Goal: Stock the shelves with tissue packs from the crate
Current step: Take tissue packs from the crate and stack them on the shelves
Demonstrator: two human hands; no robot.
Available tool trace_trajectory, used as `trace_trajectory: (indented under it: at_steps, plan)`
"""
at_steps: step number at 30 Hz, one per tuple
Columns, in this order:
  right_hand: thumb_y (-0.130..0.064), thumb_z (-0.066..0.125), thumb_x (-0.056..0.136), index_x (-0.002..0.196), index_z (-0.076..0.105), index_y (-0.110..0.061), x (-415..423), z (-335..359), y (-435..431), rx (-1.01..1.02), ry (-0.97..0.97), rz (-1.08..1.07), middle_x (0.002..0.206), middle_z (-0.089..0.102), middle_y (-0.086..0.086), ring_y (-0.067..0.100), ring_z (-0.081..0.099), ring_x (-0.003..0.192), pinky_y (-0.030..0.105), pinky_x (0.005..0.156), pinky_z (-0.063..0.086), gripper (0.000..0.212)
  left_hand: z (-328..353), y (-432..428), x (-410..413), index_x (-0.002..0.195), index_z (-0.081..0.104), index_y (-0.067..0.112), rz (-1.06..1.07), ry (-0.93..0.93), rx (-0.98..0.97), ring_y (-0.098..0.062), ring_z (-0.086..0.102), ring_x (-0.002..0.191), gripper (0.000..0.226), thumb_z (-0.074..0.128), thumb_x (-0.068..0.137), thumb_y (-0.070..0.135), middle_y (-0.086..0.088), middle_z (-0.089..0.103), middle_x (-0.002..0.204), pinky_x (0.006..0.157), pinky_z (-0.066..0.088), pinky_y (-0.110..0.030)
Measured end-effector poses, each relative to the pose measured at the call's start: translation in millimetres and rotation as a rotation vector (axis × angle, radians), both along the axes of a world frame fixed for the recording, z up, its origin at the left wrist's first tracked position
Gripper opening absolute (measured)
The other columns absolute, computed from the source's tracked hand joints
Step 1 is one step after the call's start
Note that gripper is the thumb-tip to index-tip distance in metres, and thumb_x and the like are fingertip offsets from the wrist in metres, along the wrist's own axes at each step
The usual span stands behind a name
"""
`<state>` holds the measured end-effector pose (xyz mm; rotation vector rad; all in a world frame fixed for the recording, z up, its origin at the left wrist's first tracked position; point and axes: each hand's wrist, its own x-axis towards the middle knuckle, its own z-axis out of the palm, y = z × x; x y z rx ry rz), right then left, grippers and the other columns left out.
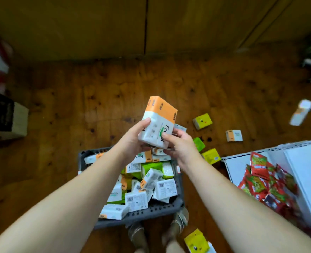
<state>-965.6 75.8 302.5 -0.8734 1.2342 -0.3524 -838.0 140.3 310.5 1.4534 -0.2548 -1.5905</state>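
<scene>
I hold one tissue pack (158, 121) above the crate (151, 212), left hand (132, 141) curled round its side, right hand (182, 148) pinching its lower edge; next, I judge, it must swing right onto the shelf (308, 165)

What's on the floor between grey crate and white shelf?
Head view: one yellow tissue pack lies between the crate and the shelf, near the shelf's corner; a green pack sits just beyond it.

The wooden floor (96, 99) bears the grey crate (151, 212) and scattered yellow and orange-white tissue packs (202, 121).
</scene>
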Motion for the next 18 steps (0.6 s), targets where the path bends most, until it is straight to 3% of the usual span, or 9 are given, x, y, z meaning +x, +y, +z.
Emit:
trace_trajectory:
  at_steps: [3, 7, 10, 12, 15, 18]
  plan:
    - [-0.004, 0.063, 0.083, 0.097, 0.057, -0.018, -23.8, 40.4, -5.0, -0.061, -0.030, -0.097, 0.096, 0.067, 0.005, 0.016, 0.063, 0.079, 0.024, 0.056, 0.047, 0.021, 42.7, -11.3, -18.2, 0.115, 0.062, 0.016, -0.062, -0.008, -0.068, -0.024, 0.065, 0.092, 0.056, 0.048, 0.073, 0.051, -0.009, 0.070, 0.107, 0.089, 0.047, -0.041]
    - [0.004, 0.064, 0.078, 0.106, 0.058, -0.014, -70.3, 89.7, -12.5, -0.165, -0.059, -0.217, 0.106, 0.066, 0.012, 0.024, 0.064, 0.088, 0.027, 0.061, 0.051, 0.033, 90.7, -30.2, -47.7, 0.120, 0.056, 0.013, -0.096, -0.056, -0.099, -0.029, 0.064, 0.101, 0.040, 0.050, 0.087, 0.035, -0.014, 0.067, 0.113, 0.092, 0.048, -0.046]
    - [0.009, 0.061, 0.076, 0.113, 0.058, -0.009, -110.2, 125.8, -8.6, -0.241, -0.045, -0.221, 0.095, 0.067, 0.009, 0.020, 0.065, 0.078, 0.021, 0.053, 0.050, 0.041, 127.7, -42.1, -78.3, 0.114, 0.053, 0.015, -0.136, -0.127, -0.175, -0.018, 0.067, 0.073, 0.027, 0.053, 0.091, 0.031, -0.008, 0.067, 0.093, 0.060, 0.055, -0.025]
    - [0.010, 0.061, 0.075, 0.106, 0.061, -0.011, -134.6, 145.1, -2.9, -0.259, -0.050, -0.237, 0.090, 0.068, 0.009, 0.022, 0.065, 0.077, 0.026, 0.061, 0.052, 0.038, 147.0, -46.3, -97.6, 0.111, 0.052, 0.016, -0.154, -0.182, -0.217, -0.014, 0.064, 0.069, 0.022, 0.056, 0.091, 0.025, -0.004, 0.064, 0.086, 0.048, 0.051, -0.018]
    - [0.009, 0.060, 0.076, 0.097, 0.063, -0.016, -169.4, 170.2, 10.3, -0.315, -0.010, -0.300, 0.090, 0.069, 0.009, 0.022, 0.065, 0.081, 0.028, 0.065, 0.050, 0.034, 167.5, -47.0, -126.3, 0.110, 0.054, 0.016, -0.243, -0.247, -0.251, -0.017, 0.065, 0.074, 0.021, 0.058, 0.089, 0.018, -0.006, 0.065, 0.089, 0.051, 0.051, -0.022]
    - [0.002, 0.063, 0.077, 0.096, 0.063, -0.018, -199.1, 184.5, 26.0, -0.359, 0.010, -0.427, 0.102, 0.068, 0.011, 0.024, 0.064, 0.090, 0.031, 0.071, 0.049, 0.028, 182.6, -46.5, -153.7, 0.097, 0.057, 0.018, -0.327, -0.273, -0.280, -0.023, 0.062, 0.078, 0.012, 0.058, 0.086, 0.013, -0.010, 0.064, 0.089, 0.058, 0.049, -0.028]
